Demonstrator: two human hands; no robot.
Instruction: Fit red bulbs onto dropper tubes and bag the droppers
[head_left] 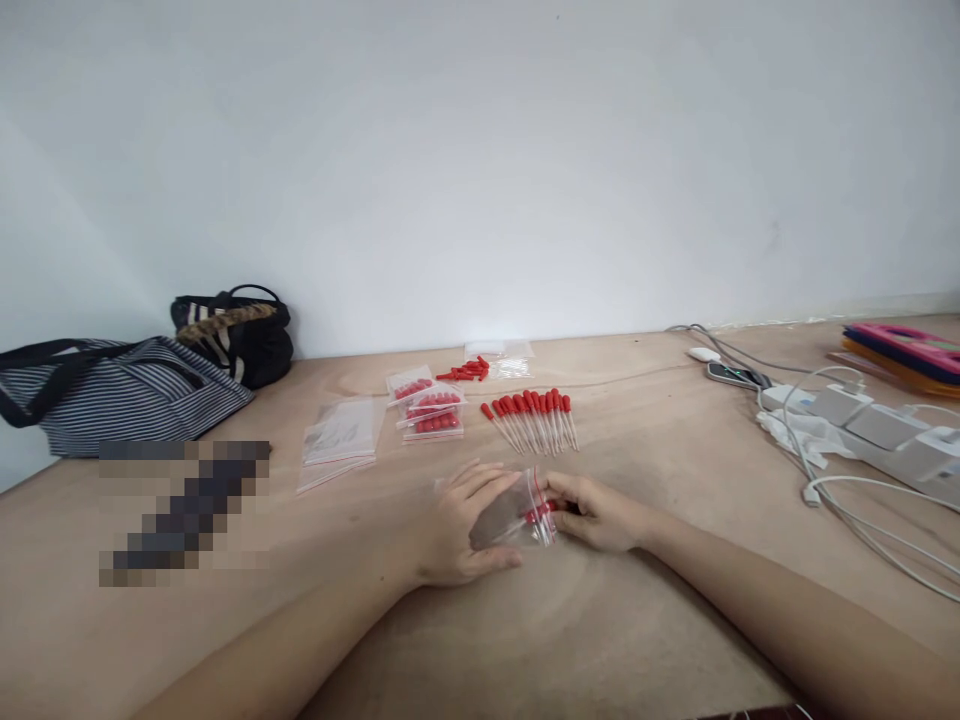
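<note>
A clear zip bag (499, 525) with a red line at its mouth lies on the table in front of me. My left hand (466, 520) rests over its far end, fingers stretched out and thumb apart. At the mouth, on the right, my right hand (596, 512) is closed on red-bulbed droppers (538, 513); their clear stems reach into the bag. I cannot tell how many there are. Just beyond my hands, several more droppers (534, 410) lie in a fanned row, red bulbs pointing away from me.
Filled bags of droppers (433, 425) overlap left of centre, beside flat zip bags (341, 432). Loose red bulbs (466, 370) and clear stems (511, 368) lie near the wall. Fabric bags (142, 390) stand left; a power strip (877, 440) with cables is right.
</note>
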